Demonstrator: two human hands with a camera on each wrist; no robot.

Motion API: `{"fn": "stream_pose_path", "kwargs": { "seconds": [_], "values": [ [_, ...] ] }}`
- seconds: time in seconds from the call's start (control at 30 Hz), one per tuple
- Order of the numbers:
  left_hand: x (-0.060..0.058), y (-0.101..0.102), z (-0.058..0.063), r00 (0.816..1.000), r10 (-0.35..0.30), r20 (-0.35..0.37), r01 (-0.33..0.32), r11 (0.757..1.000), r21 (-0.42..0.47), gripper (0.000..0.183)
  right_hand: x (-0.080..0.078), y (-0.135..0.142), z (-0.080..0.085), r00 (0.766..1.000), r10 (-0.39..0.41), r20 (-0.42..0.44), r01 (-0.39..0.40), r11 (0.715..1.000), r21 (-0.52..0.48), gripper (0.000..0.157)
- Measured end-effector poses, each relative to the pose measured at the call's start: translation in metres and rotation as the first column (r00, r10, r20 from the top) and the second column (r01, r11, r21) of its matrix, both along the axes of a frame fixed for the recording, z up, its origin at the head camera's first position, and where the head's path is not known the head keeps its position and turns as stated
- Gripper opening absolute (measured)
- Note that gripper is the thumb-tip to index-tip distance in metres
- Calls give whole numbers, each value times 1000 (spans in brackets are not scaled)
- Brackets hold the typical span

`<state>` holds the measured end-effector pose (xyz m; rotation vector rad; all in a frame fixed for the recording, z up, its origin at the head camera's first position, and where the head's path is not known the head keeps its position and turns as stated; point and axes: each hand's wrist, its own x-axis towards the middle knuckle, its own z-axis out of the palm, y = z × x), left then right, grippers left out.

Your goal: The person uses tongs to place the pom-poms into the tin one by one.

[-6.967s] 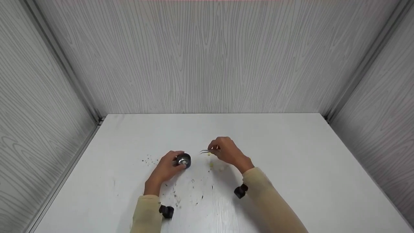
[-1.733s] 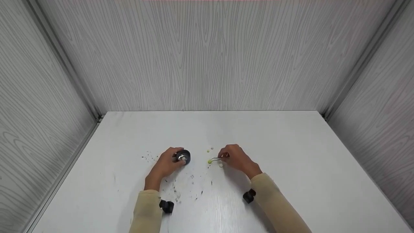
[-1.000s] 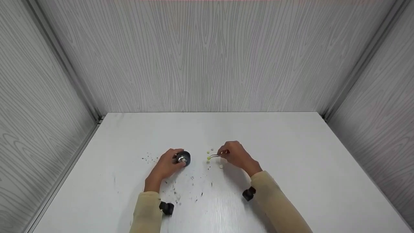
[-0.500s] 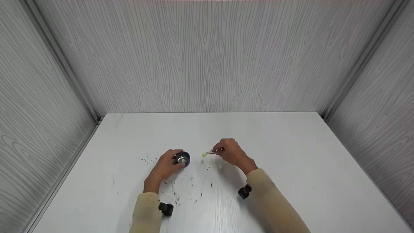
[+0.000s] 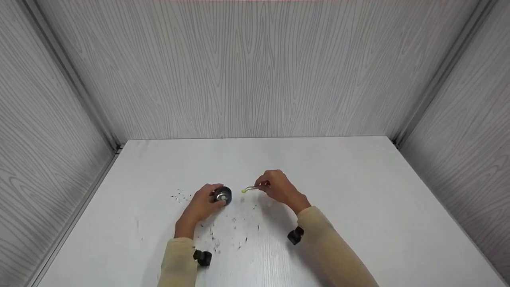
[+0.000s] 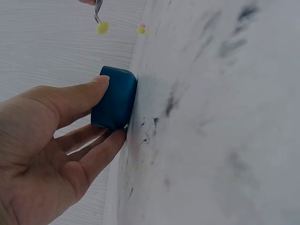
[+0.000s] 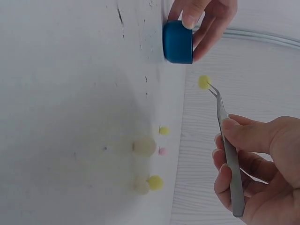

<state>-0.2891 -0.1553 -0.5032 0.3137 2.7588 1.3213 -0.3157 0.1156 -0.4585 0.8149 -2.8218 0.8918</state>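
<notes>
In the head view my left hand [image 5: 201, 205] holds a small cup [image 5: 228, 192] on the table, thumb and fingers about its wall. The left wrist view shows the cup's blue outside [image 6: 115, 98]; a pale ball [image 5: 223, 197] lies inside its shiny bowl. My right hand [image 5: 277, 188] pinches bent-tip steel tweezers [image 7: 233, 173]. Their tips grip a small yellow ball [image 7: 204, 82], raised above the table just right of the cup and apart from it.
On the white table [image 5: 338, 191] in the right wrist view lie a small yellow ball [image 7: 163, 130], a pink one [image 7: 162, 151], a larger yellow one [image 7: 155, 182] and pale balls [image 7: 144, 146]. Dark specks [image 5: 213, 239] mark the tabletop. Grey wood-grain panels [image 5: 255, 71] enclose the back and sides.
The tweezers, with nothing visible at their tips at first, came down to a yellow ball on the table, gripped it, lifted it and moved left towards the cup. My left hand has stayed with the cup.
</notes>
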Motion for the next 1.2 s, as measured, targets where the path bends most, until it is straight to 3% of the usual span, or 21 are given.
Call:
{"fn": "stream_pose_path", "kwargs": {
  "seconds": [0.3, 0.63, 1.2],
  "values": [
    [1, 2, 0, 1000, 17, 7, -17, 1000, -1, 55, -1, -9, 3, 1000, -6, 3, 6, 1000, 1, 14],
    [3, 2, 1, 1000, 0, 7, 0, 1000, 18, 54, -1, -15, 1, 996, 48, -72, -48, 999, 7, 11],
    [1, 2, 0, 1000, 5, -8, -5, 1000, -3, 56, -4, -27, -3, 1000, 10, -18, -10, 1000, 16, 15]
  ]
}}
